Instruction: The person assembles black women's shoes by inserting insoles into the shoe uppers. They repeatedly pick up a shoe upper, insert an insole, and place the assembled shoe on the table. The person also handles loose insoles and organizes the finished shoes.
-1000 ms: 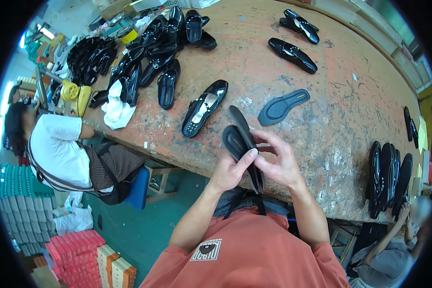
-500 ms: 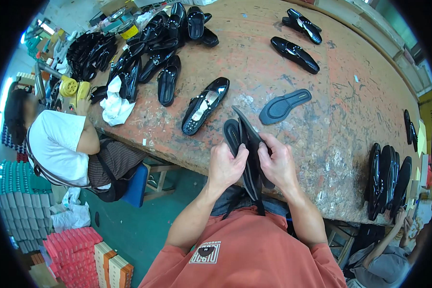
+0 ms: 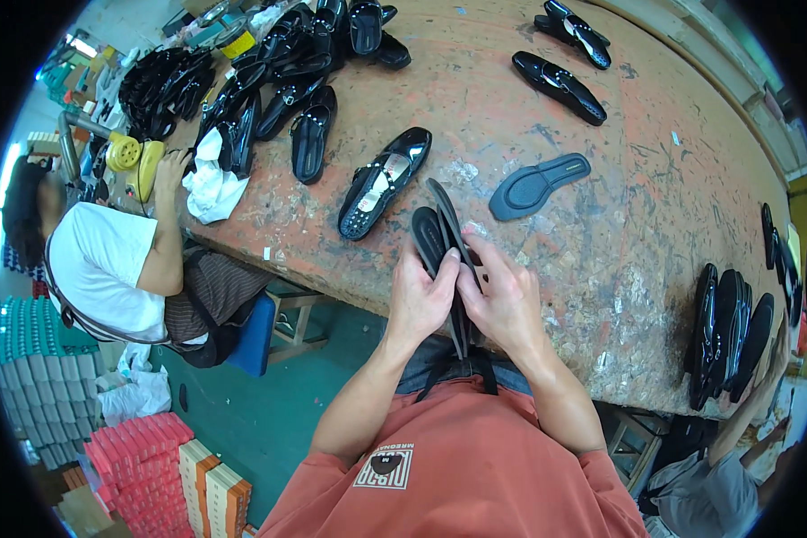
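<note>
Near the table's front edge, my left hand point(image 3: 420, 291) is closed around a black shoe insole point(image 3: 428, 235). A second dark insole point(image 3: 448, 215) stands nearly edge-on against it, gripped by my right hand point(image 3: 504, 294). My fingers cover the lower halves, so how many pieces are in the bundle is hard to tell. Just beyond my right hand, a loose dark grey insole point(image 3: 540, 186) lies flat on the table. A shiny black shoe point(image 3: 385, 184) with white paper inside and a studded back rests beyond my left hand.
Black shoes point(image 3: 313, 134) crowd the table's far left beside crumpled white paper point(image 3: 213, 184). More shoes point(image 3: 559, 87) lie at the far right; several point(image 3: 724, 332) stand at the right edge. A seated person point(image 3: 108, 269) works at left near a yellow tool point(image 3: 143, 170); another point(image 3: 708, 484) sits at lower right.
My right hand has come left, closer to my left hand, and the insoles are pressed nearer together. The person at left has shifted an arm by the yellow tool.
</note>
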Tool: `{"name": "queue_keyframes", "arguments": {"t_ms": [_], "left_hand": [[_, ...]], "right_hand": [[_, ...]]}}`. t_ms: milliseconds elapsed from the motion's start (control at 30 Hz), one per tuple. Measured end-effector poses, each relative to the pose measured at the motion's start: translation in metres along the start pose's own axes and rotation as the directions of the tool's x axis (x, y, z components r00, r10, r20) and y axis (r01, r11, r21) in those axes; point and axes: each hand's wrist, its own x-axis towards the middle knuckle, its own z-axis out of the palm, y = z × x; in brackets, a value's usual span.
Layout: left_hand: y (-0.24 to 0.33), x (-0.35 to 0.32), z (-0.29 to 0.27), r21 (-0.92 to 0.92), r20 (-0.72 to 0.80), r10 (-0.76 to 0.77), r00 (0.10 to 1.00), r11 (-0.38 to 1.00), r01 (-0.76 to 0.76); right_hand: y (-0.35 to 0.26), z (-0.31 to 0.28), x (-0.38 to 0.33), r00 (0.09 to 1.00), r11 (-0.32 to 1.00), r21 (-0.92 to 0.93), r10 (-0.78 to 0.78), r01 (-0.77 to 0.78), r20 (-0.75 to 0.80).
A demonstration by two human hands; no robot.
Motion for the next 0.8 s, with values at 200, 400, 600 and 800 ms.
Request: {"name": "queue_keyframes", "arguments": {"t_ms": [200, 400, 600, 800], "left_hand": [[-0.012, -0.002, -0.011, -0.142, 0.084, -0.082, 0.993, 0.985, 0.093], [-0.003, 0.007, -0.014, -0.578, -0.013, -0.227, 0.974, 0.797, 0.178], [0.01, 0.004, -0.006, -0.596, -0.03, -0.088, 0.996, 0.801, 0.053], [0.003, -0.018, 0.009, -0.128, 0.171, 0.019, 0.985, 0.992, 0.003]], "right_hand": [[-0.001, -0.022, 0.006, 0.947, 0.954, 0.054, 0.284, -0.295, 0.152], [0.043, -0.018, 0.01, 0.929, 0.846, 0.424, 0.369, -0.322, -0.029], [0.042, -0.031, 0.008, 0.913, 0.776, 0.56, 0.399, -0.289, -0.082], [0.023, -0.017, -0.002, 0.936, 0.925, 0.32, 0.281, -0.205, -0.212]]}}
